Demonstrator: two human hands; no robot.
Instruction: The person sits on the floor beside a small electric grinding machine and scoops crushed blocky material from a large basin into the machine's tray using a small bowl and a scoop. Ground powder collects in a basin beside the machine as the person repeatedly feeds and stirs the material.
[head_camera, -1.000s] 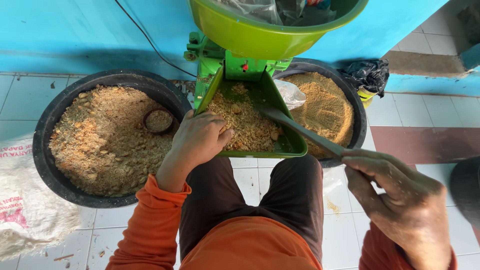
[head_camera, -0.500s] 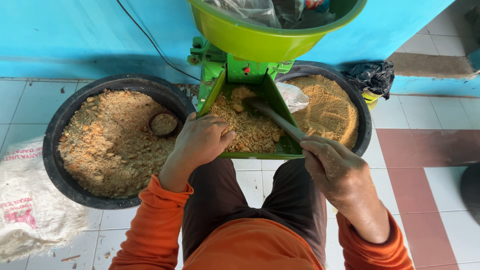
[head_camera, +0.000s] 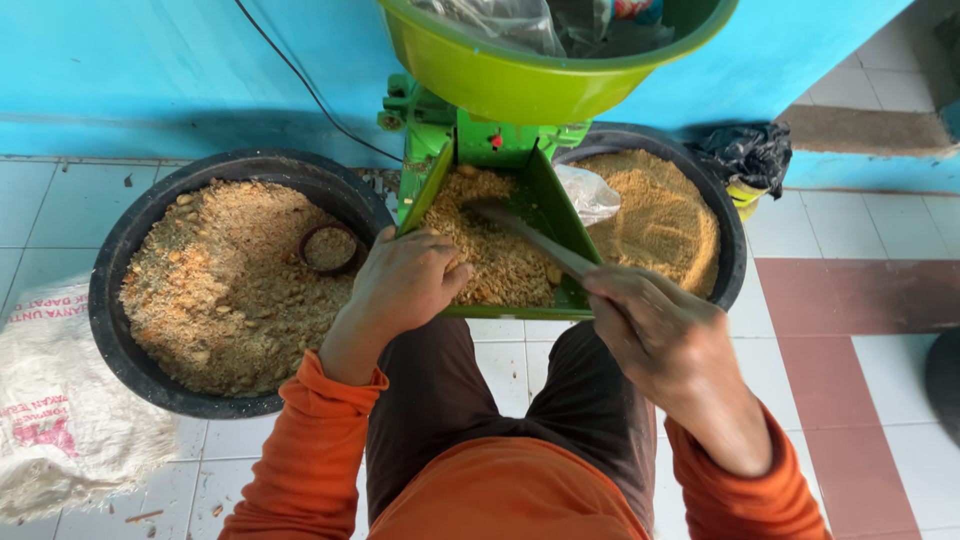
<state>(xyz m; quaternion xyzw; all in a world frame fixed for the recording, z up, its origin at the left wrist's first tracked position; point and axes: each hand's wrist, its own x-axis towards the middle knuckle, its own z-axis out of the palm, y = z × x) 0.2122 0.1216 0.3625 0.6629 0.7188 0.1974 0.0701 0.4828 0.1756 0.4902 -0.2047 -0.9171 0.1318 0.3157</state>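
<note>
At the left of the frame we see a wide black tub (head_camera: 120, 300) heaped with coarse tan meal, a small round cup (head_camera: 330, 247) sunk in it. A white woven sack (head_camera: 60, 420) slumps at lower left. A crumpled black bag (head_camera: 745, 150) lies at upper right against the blue wall (head_camera: 150, 60).

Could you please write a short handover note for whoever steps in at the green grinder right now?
Left hand: resting on the near left edge of the green chute, fingers on the coarse meal inside.
Right hand: gripping a flat metal blade, whose tip is in the meal near the chute's top.
Left tub: coarse meal with a small cup in it.
Right tub: finer meal, heaped.
Done: both tubs hold meal.
Left: the chute is still full.
</note>
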